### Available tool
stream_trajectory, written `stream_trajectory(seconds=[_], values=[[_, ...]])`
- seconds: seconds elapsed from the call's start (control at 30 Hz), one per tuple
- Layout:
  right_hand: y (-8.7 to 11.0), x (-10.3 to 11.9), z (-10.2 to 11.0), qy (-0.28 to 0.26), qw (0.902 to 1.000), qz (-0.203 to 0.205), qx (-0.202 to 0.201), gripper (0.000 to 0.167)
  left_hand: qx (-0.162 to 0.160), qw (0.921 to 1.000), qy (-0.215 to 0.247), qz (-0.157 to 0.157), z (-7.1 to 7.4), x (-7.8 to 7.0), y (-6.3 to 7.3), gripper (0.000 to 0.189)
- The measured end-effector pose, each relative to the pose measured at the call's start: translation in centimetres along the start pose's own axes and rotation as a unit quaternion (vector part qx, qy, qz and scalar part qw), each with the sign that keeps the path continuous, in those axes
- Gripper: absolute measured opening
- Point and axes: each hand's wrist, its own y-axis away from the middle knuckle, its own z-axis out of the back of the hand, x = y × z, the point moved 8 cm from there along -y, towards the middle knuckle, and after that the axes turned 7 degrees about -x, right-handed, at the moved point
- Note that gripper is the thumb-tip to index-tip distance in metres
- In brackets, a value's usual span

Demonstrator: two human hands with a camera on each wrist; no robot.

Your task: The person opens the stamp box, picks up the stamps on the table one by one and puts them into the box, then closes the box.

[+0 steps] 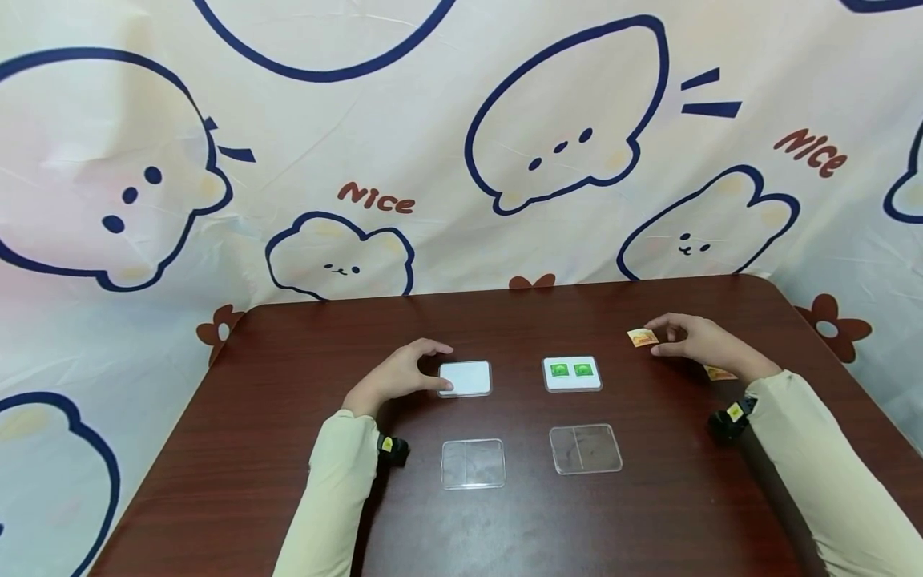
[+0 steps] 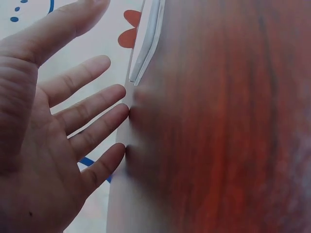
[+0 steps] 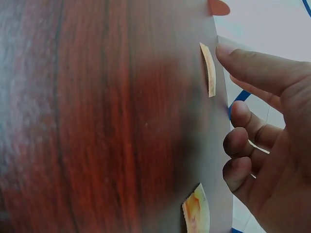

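My left hand (image 1: 398, 375) is at the left edge of a small white case (image 1: 465, 378), thumb by its near left corner. In the left wrist view the fingers (image 2: 90, 111) are spread and fairly straight, with the white case (image 2: 146, 43) beyond them. My right hand (image 1: 695, 340) is beside a small orange-and-cream packet (image 1: 642, 337) at the back right. In the right wrist view a thin gap shows between the thumb and the packet (image 3: 209, 70); the other fingers bend loosely. Another packet (image 1: 719, 374) lies partly hidden behind the right wrist.
A second white case (image 1: 572, 385) holds two green packets (image 1: 559, 370) side by side. Nearer to me lie two clear plastic lids, a left lid (image 1: 473, 464) and a right lid (image 1: 586, 449). The brown table (image 1: 548, 529) meets a printed cloth backdrop (image 1: 447, 160) at its far edge.
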Motion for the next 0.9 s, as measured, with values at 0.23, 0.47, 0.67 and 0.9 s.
stream_trajectory(seconds=[0.23,0.47,0.67,0.9], values=[[-0.4,-0.2,-0.2,0.014,0.9999,-0.001,0.005,0.055,0.002,1.0,0.007,-0.005,-0.1,0.3,0.2,0.06],[-0.7,-0.4,-0.3,0.019,0.9998,0.003,0.006,0.056,0.014,0.9998,0.006,-0.012,-0.3,0.3,0.1,0.064],[-0.9,-0.6,-0.3,0.017,0.9998,0.004,0.012,0.056,0.022,0.9996,0.008,-0.016,-0.4,0.6,-0.1,0.064],[-1.2,-0.5,-0.5,0.017,0.9995,-0.002,0.028,0.057,0.022,0.9995,0.018,-0.011,-0.7,1.1,0.2,0.061]])
